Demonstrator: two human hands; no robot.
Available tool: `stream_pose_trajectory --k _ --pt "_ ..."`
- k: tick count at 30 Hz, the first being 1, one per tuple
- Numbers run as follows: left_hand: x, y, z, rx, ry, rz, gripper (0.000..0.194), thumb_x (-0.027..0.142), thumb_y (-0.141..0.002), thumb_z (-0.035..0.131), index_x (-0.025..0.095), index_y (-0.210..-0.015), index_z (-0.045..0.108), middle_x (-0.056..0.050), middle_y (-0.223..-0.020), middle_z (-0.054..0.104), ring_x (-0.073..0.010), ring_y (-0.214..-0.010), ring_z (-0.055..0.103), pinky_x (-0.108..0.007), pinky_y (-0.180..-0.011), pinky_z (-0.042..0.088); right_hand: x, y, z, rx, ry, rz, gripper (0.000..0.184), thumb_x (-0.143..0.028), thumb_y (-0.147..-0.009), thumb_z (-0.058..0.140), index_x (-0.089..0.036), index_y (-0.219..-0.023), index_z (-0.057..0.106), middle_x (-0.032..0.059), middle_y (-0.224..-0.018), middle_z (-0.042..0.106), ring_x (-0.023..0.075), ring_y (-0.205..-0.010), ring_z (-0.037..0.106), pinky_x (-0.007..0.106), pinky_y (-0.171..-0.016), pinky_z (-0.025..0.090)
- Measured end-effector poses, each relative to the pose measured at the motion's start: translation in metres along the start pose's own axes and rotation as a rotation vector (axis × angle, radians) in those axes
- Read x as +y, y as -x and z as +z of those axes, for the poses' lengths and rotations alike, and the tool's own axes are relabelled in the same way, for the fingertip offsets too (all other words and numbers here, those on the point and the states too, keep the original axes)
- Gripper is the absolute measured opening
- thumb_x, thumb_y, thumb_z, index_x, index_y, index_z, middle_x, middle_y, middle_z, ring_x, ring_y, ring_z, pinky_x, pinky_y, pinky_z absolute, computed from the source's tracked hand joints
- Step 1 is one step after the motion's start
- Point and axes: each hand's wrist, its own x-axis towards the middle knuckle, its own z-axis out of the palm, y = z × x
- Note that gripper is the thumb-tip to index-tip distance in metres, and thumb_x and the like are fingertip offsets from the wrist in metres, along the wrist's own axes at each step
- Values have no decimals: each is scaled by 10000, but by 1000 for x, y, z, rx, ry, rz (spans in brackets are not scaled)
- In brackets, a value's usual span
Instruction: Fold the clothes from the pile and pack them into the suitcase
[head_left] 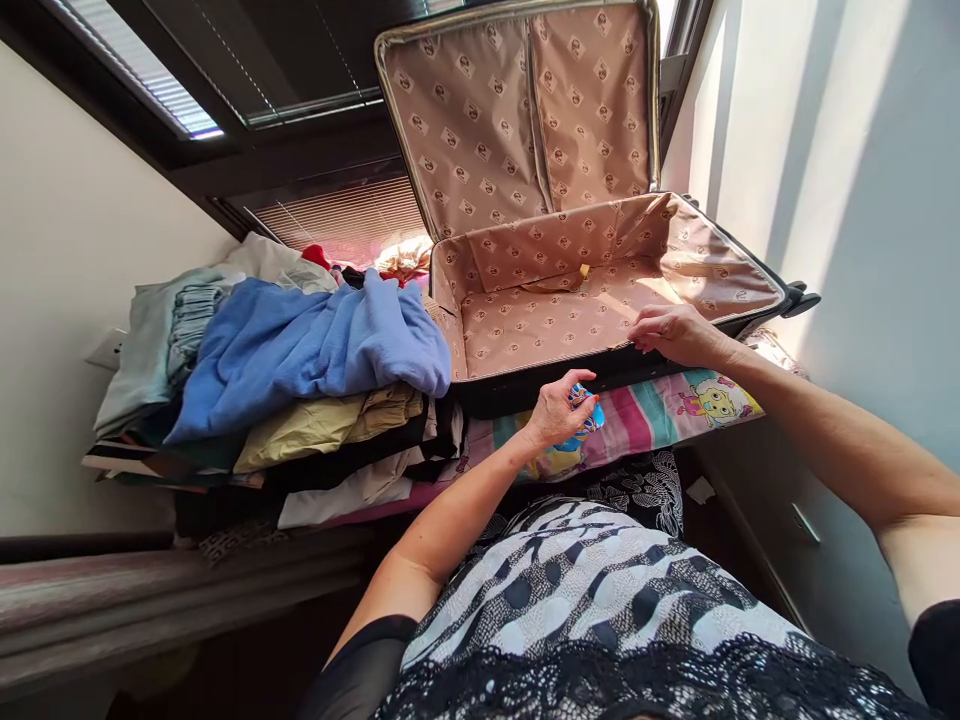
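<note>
An open suitcase (720, 275) with a tan patterned lining lies on the bed, its lid (517, 110) standing up against the window. My right hand (675, 333) rests on its near rim, fingers curled over the edge. My left hand (559, 408) hovers just in front of the suitcase, closed round a small blue and red object (589, 412) that I cannot name. Nothing lies inside the suitcase.
A heap of folded clothes (300, 360), a blue garment on top, sits left of the suitcase. A striped cartoon bedsheet (675, 410) shows beneath. White walls stand to the left and right, with a wall socket (107, 349) on the left. A wooden bed frame (150, 590) runs low left.
</note>
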Motion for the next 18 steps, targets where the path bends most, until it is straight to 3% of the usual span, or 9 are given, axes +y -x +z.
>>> stream_pose_trajectory --k 3,6,10,15,18 --pt "3 -6 3 47 -61 21 588 259 -943 712 171 -1519 631 24 -775 705 -138 -707 652 -237 -782 536 -4 -10 -5 -38 83 -42 283 -266 -989 577 -195 -831 800 68 -823 715 147 -670 670 275 -675 517" --pt "5 -17 8 101 -187 -7 651 249 -933 739 200 -1569 610 -60 -1018 803 -198 -901 742 -278 -874 568 -7 -12 -4 -80 190 -128 304 -212 -1000 532 -203 -839 789 85 -875 731 165 -734 679 289 -710 520" --pt "13 -30 14 72 -342 -81 537 222 -993 693 214 -1530 668 -123 -1233 804 -251 -1049 767 -323 -945 576 -3 2 5 -105 329 -207 372 -129 -1015 442 -207 -966 803 123 -1071 765 199 -901 737 309 -816 586" --pt "36 -36 17 33 -470 -180 406 247 -1102 560 282 -1473 721 -81 -1298 803 -232 -1120 768 -302 -986 557 14 20 15 98 473 -302 384 -91 -1022 427 -207 -1001 792 112 -1101 780 199 -960 771 298 -873 636" --pt "46 -39 18 27 -501 -219 371 250 -1119 540 287 -1428 743 -64 -1351 793 -231 -1186 761 -295 -1002 553 20 17 10 120 517 -379 389 -77 -1039 416 -198 -1028 786 108 -1129 784 190 -971 777 281 -854 639"
